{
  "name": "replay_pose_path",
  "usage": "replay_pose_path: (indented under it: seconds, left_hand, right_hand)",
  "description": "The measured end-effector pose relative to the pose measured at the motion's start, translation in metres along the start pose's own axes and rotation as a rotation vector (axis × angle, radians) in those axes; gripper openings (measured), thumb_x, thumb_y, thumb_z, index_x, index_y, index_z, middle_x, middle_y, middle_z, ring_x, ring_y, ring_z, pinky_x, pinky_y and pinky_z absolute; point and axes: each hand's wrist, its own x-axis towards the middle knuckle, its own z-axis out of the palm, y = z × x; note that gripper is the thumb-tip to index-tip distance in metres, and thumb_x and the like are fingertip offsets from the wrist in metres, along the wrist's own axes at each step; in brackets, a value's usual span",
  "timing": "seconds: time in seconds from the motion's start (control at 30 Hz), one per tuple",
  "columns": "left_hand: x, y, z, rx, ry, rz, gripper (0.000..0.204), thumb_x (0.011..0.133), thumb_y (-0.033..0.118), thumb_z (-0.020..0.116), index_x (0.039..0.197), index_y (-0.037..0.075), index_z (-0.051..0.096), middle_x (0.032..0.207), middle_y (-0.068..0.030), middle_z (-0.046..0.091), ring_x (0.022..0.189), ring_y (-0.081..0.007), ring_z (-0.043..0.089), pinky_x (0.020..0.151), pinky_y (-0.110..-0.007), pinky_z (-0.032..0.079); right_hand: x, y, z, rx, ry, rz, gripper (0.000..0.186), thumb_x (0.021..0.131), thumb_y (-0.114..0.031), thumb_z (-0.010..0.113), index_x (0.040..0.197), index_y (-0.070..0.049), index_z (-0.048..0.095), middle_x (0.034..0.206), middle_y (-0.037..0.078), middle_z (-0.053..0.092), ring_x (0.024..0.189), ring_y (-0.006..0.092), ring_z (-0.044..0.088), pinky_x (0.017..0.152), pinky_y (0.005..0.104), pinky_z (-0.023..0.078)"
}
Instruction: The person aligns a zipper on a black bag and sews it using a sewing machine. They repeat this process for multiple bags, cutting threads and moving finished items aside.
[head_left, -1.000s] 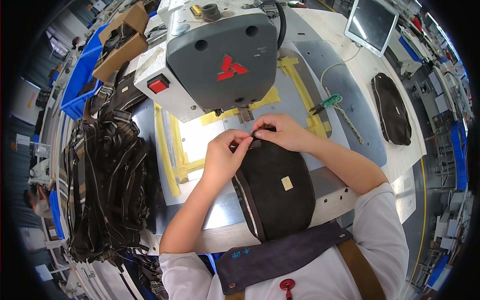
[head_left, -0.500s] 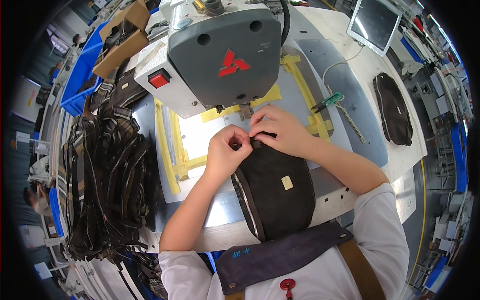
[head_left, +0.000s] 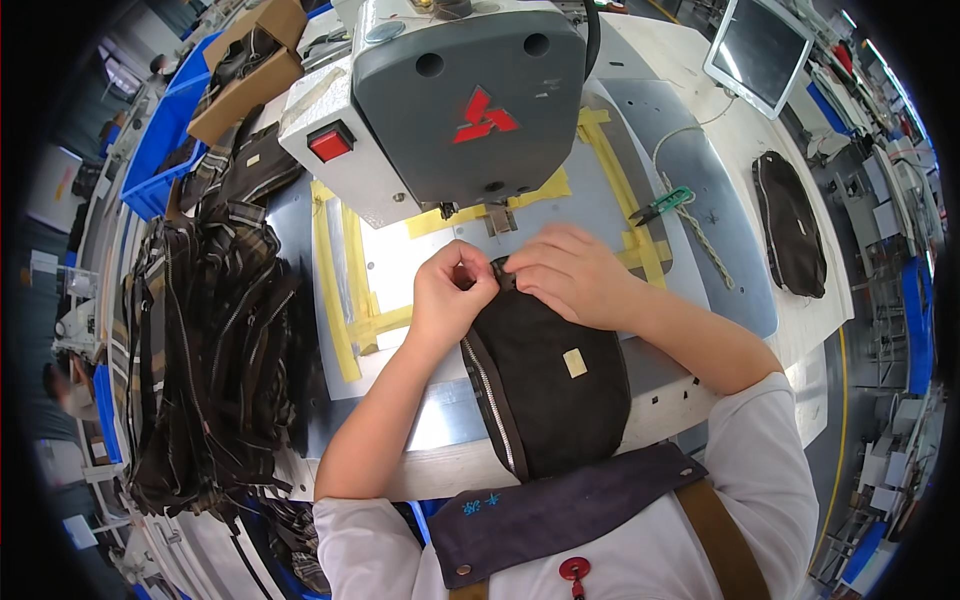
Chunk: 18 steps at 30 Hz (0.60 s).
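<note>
A dark brown fabric pouch piece (head_left: 545, 385) with a silver zipper along its left side and a small cream tag lies at the table's front edge. My left hand (head_left: 452, 295) pinches the far end of this piece at its left corner. My right hand (head_left: 575, 275) rests at the same far end, its fingers curled over the edge; the fingers are slightly blurred. Just beyond my hands stands the grey and white sewing machine (head_left: 470, 110), its needle area above a metal plate bordered with yellow tape (head_left: 345, 290).
A tall heap of brown and plaid zippered pieces (head_left: 205, 370) lies on the left, with a blue bin (head_left: 150, 185) and cardboard box (head_left: 245, 95) behind. Green thread snips (head_left: 665, 203) lie on the right, near another dark pouch piece (head_left: 790, 225) and a tablet screen (head_left: 757, 50).
My right hand's fingers have lowered and spread over the pouch's far edge, no longer pinched against the left fingertips. My left hand keeps its pinch. The view has shifted slightly.
</note>
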Motion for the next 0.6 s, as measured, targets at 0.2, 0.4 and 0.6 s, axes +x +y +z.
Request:
replay_pose_path:
  seconds: [0.2,0.4,0.6]
  left_hand:
    - [-0.003,-0.002,0.003,-0.008,0.002,0.022,0.009,0.078,-0.004,0.062,0.081,0.002,0.056,0.075,0.0011,0.058,0.068,-0.0043,0.054,0.062,-0.019,0.046]
    - [-0.002,-0.003,0.001,-0.037,-0.048,-0.047,0.009,0.084,0.005,0.064,0.088,0.002,0.056,0.080,0.0000,0.058,0.072,-0.0057,0.054,0.067,-0.021,0.046]
    - [-0.005,0.006,-0.002,0.168,-0.178,0.087,0.013,0.089,0.011,0.064,0.094,0.002,0.056,0.084,-0.0031,0.059,0.076,-0.0112,0.053,0.072,-0.027,0.046]
  right_hand:
    - [0.013,-0.001,-0.007,0.092,-0.103,0.158,0.017,0.071,-0.010,0.071,0.085,-0.008,0.062,0.088,0.003,0.058,0.095,0.0239,0.054,0.095,0.0426,0.040]
    - [0.005,0.003,-0.002,0.032,-0.054,0.135,0.013,0.071,-0.012,0.073,0.080,-0.009,0.064,0.085,0.002,0.059,0.092,0.0233,0.054,0.098,0.0449,0.037]
    - [0.001,0.008,0.000,0.097,-0.032,0.287,0.012,0.072,-0.012,0.072,0.081,-0.009,0.065,0.083,0.002,0.060,0.090,0.0225,0.056,0.100,0.0462,0.037]
